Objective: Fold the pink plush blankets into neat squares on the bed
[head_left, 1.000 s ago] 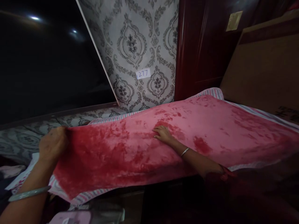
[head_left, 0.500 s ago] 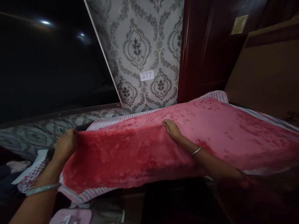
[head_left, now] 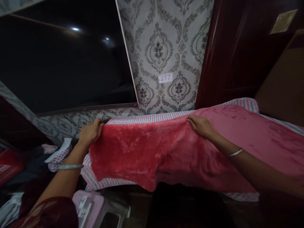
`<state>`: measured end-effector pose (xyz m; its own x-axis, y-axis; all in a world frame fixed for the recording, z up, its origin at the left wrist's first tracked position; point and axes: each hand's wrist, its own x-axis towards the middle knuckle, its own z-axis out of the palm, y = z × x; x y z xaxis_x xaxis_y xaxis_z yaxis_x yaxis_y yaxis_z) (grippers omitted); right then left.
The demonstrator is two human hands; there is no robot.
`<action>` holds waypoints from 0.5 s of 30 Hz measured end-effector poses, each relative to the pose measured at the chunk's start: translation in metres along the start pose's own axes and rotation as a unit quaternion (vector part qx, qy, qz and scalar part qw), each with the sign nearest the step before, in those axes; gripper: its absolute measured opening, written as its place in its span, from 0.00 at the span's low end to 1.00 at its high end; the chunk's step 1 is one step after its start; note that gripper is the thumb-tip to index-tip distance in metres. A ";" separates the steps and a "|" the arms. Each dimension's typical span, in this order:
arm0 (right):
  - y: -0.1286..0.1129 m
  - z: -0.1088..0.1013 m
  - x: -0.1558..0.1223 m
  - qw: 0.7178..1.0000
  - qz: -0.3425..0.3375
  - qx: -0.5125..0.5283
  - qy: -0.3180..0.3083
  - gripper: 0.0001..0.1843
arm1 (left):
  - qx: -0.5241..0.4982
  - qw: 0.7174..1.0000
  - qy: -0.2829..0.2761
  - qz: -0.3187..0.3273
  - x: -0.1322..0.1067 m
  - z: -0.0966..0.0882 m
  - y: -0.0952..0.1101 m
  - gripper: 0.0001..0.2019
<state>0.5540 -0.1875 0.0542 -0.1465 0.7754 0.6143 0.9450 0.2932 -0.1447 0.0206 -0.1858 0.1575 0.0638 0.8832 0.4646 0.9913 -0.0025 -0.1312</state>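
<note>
A red plush blanket (head_left: pixel 133 145) is spread along a long surface in front of me, its paler pink side showing to the right. My left hand (head_left: pixel 91 133) is closed on its far left corner. Farther right, my right hand (head_left: pixel 199 126) pinches the blanket's far edge. Between the two hands the edge is drawn fairly straight, and the near side droops in folds over the front. Beneath it lies a striped cloth (head_left: pixel 152 118) in pink, white and grey, showing along the back and at the lower left corner.
A large dark television (head_left: pixel 71 63) hangs on the patterned wall (head_left: pixel 159 38). A cardboard box (head_left: pixel 282 79) stands at the right. Below left are a pink stool (head_left: pixel 95 202) with a power strip (head_left: pixel 85 212) on it, heaped clothes (head_left: pixel 30 167) and a red item (head_left: pixel 10 166).
Both hands have carried the blanket's edge farther back, near the striped cloth's rear strip. My right hand is farther right along it. The view has shifted left.
</note>
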 end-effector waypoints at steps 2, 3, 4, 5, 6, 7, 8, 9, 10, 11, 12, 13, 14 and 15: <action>0.006 -0.017 0.001 1.000 0.012 -0.007 0.022 0.18 | 0.022 0.998 0.036 0.045 -0.001 -0.014 0.003 0.23; 0.008 -0.027 0.001 0.999 0.018 -0.009 0.033 0.18 | 0.035 0.995 0.058 0.069 -0.001 -0.021 0.006 0.22; 0.011 -0.037 0.002 0.999 0.022 -0.011 0.046 0.18 | 0.047 0.992 0.081 0.090 -0.002 -0.029 0.008 0.22; 0.014 -0.047 0.002 0.998 0.025 -0.013 0.060 0.18 | 0.058 0.987 0.105 0.106 -0.001 -0.037 0.012 0.22; 0.016 -0.058 0.002 0.997 0.028 -0.015 0.075 0.18 | 0.065 0.982 0.133 0.116 -0.001 -0.045 0.015 0.23; 0.019 -0.069 0.002 0.995 0.031 -0.018 0.092 0.18 | 0.067 0.977 0.162 0.120 0.000 -0.054 0.019 0.23; 0.022 -0.081 0.003 0.993 0.032 -0.025 0.110 0.18 | 0.066 0.972 0.190 0.121 0.000 -0.063 0.023 0.24; 0.025 -0.093 0.003 0.991 0.034 -0.035 0.128 0.18 | 0.061 0.967 0.214 0.122 0.001 -0.072 0.027 0.24; 0.029 -0.106 0.003 0.987 0.036 -0.050 0.146 0.18 | 0.055 0.963 0.234 0.122 0.002 -0.082 0.032 0.24; 0.032 -0.119 0.004 0.984 0.037 -0.068 0.163 0.18 | 0.050 0.959 0.250 0.121 0.004 -0.091 0.037 0.25; 0.034 -0.133 0.004 0.979 0.037 -0.088 0.178 0.18 | 0.045 0.957 0.261 0.118 0.005 -0.101 0.041 0.25; 0.036 -0.147 0.004 0.975 0.037 -0.108 0.192 0.18 | 0.041 0.956 0.267 0.116 0.006 -0.111 0.046 0.26; 0.037 -0.161 0.004 0.970 0.037 -0.128 0.205 0.17 | 0.036 0.955 0.272 0.112 0.007 -0.121 0.051 0.26; 0.038 -0.176 0.004 0.964 0.038 -0.146 0.218 0.17 | 0.032 0.955 0.275 0.108 0.008 -0.131 0.056 0.27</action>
<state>0.6405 -0.2717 0.1876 0.0030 0.4604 0.8877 0.9996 0.0250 -0.0163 0.0916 -0.2401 0.2690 0.3343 0.4856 0.8077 0.9403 -0.1137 -0.3208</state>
